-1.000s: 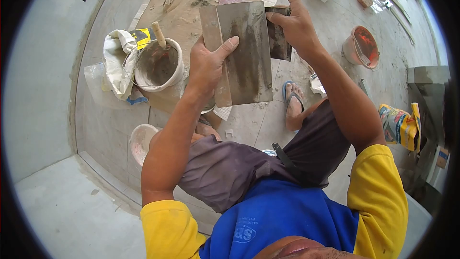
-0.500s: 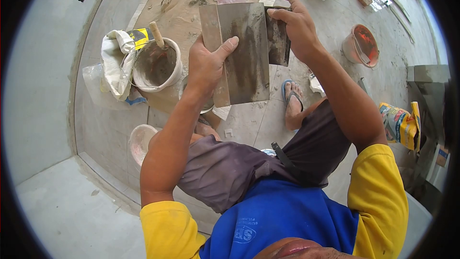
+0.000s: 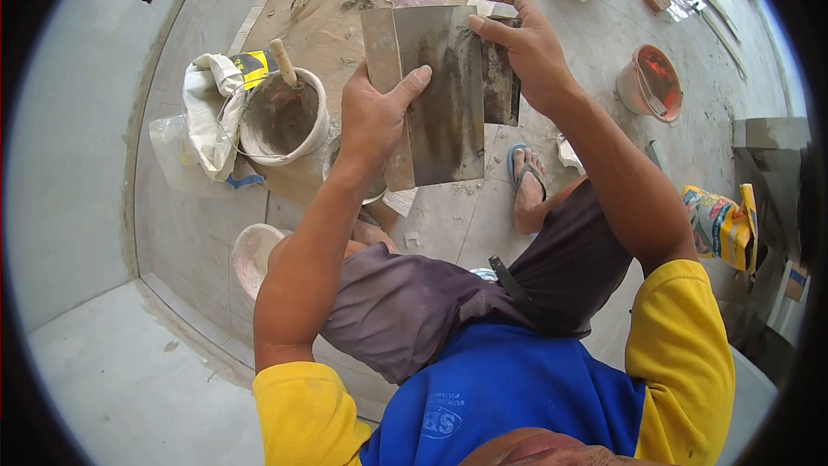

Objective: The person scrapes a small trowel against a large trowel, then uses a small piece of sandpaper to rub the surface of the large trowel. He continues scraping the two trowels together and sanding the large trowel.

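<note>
My left hand (image 3: 375, 116) grips a wide rectangular metal scraper (image 3: 447, 103), its thumb pressed on the front near a paler strip along the left side. Dark stains run down the wide blade. At its upper right, my right hand (image 3: 535, 52) is closed on a smaller dark metal scraper (image 3: 500, 82), with the index finger bent above it. The smaller blade lies partly behind the right edge of the wide one. Its handle, if it has one, is hidden in my right hand.
A mortar-smeared bucket (image 3: 310, 134) with a wooden handle in it stands beside a white sack (image 3: 207, 116). Another bucket (image 3: 651, 82) is at the right, near a yellow bag (image 3: 724, 226). A pale container (image 3: 256, 257) sits by my leg. A dusty sheet (image 3: 319, 34) covers floor tiles ahead.
My right hand has shifted slightly left, its thumb now at the wide scraper's upper right edge. The smaller scraper sits a little lower. My left hand has barely moved.
</note>
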`<state>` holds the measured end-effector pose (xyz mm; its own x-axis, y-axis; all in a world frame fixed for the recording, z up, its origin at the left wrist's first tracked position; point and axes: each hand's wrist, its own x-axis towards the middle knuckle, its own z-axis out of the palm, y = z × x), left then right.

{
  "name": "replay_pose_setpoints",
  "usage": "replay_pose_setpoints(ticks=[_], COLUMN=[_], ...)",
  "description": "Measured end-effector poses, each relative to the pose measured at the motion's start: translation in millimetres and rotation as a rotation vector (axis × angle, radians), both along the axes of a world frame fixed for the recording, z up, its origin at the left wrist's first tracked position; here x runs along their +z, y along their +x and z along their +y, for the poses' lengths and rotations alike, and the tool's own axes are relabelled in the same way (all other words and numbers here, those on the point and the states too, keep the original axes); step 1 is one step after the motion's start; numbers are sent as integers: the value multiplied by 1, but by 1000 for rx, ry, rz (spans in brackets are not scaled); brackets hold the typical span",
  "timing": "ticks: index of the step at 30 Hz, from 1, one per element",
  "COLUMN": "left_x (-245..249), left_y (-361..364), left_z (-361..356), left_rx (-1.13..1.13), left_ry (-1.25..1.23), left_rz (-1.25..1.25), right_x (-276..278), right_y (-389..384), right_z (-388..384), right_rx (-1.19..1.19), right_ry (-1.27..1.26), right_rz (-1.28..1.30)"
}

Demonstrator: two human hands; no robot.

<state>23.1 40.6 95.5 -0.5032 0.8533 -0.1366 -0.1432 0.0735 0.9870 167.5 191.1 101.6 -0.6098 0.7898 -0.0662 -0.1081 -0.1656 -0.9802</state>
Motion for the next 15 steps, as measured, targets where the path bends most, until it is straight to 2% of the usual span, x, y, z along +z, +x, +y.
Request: replay_pose_setpoints(ticks=[7, 9, 15], left_x=[-7, -6, -6], left_y=[0, -1, 0], left_z=[1, 1, 1], left_rx=[-28, -32, -33], left_ry=[4, 2, 7], left_rz=[90, 95, 90], right_x=[-2, -1, -8], right_y=[-2, -2, -1], right_z=[-2, -1, 5], right_rx=[-27, -17, -38], right_ry=[189, 49, -57], right_rz=[-202, -138, -69])
